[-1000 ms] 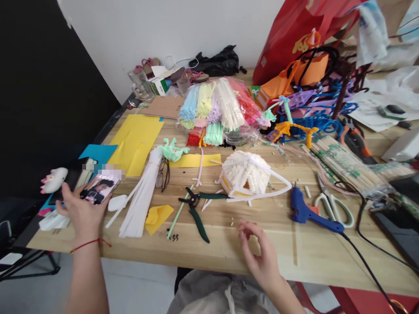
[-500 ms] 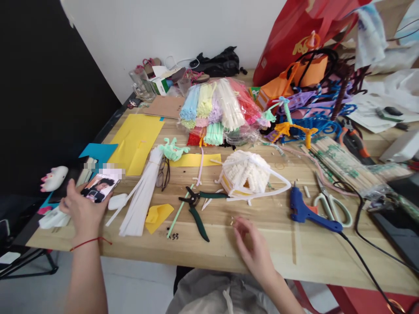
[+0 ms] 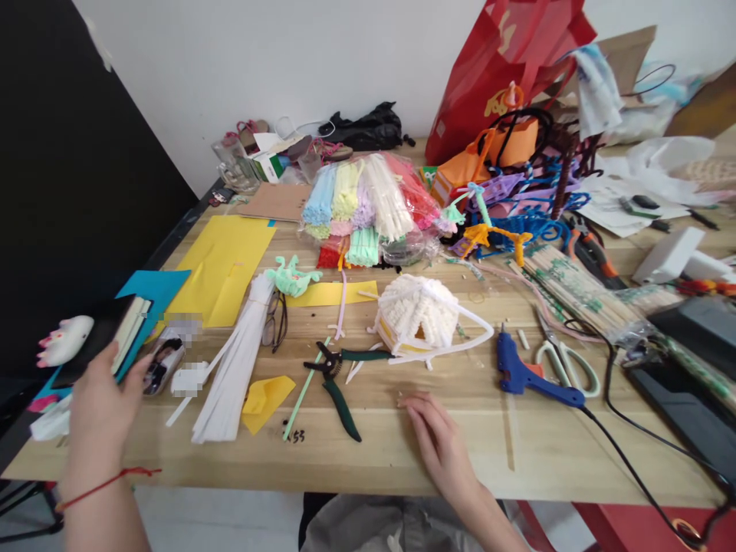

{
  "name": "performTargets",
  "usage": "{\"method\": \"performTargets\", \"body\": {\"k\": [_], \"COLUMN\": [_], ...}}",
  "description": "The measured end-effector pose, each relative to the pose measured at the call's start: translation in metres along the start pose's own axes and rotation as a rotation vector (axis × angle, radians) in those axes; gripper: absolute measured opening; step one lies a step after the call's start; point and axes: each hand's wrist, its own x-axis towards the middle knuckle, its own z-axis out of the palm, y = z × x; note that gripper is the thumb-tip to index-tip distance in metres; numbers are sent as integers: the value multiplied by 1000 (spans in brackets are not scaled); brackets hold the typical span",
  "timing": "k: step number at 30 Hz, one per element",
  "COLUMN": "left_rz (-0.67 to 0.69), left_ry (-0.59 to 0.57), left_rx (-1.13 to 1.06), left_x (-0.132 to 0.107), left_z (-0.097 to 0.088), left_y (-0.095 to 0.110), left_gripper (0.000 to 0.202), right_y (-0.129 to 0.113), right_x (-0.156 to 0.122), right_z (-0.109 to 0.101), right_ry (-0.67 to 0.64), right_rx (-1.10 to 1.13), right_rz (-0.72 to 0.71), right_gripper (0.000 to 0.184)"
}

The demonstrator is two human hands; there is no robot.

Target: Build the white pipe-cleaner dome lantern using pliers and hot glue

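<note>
The white fluffy model [image 3: 396, 307] is mostly covered, a front gap remaining bare; the left hand [image 3: 102, 406] is spread beside the phone [image 3: 164, 365], nothing visibly gripped; the right hand's [image 3: 441, 438] fingers are loosely parted, empty

We read a black, handwritten "53" [image 3: 297, 437] on the near side of the table [image 3: 396, 468], left of centre. Gold lettering [image 3: 497, 104] on the far red bag [image 3: 457, 115] and green print [image 3: 566, 285] on the stick wrappers at right are too unclear for us to read.
</note>
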Motion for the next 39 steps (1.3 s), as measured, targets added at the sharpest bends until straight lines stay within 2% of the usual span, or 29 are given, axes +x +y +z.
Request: {"method": "performTargets", "body": {"k": [3,5,7,9,12,15,19,22,27,32,36,38,39], "left_rz": [29,99,304,492,616,718,759,788,799,741,768,818,837], "left_ry": [228,295,260,139,-4,-115,-208,-267,-274,-260,-270,-321,-356], "left_rx": [-118,-326,-529,-628,-666,-646,-637,-640,-645,-669,-715,-807,-859], "left_x": [-39,-70,-99,-122,-140,-145,-149,-152,-153,-149,-153,-157,-159], "left_z": [-27,-31,-19,3,35,49,51,50,51,54,51,47,44], "left_y": [59,102,141,174,206,217,215,218,223,216,216,220,222], "left_gripper": [44,33,25,30,30,22,17,18,17,13,15,15,16], "right_y": [3,5,5,3,-1,-4,-4,-3,-2,-3,0,0,0], "right_x": [1,4,8,13,16,15,13,13,15,16,12,11,11], "right_z": [1,5,11,19,29,33,32,32,31,30,31,30,28], "right_ry": [24,48,68,72,49,-18,-50,-50,7,56,35,3,-17], "right_rx": [8,29,47,62,79,91,59,25,-55,-53,68,164,215], "right_rz": [-3,-26,-42,-44,-66,-93,-92,-112,-146,-100,-62,-51,-30], "right_gripper": [24,19,13,13,14,12,22,21,13,22,15,7,10]}}
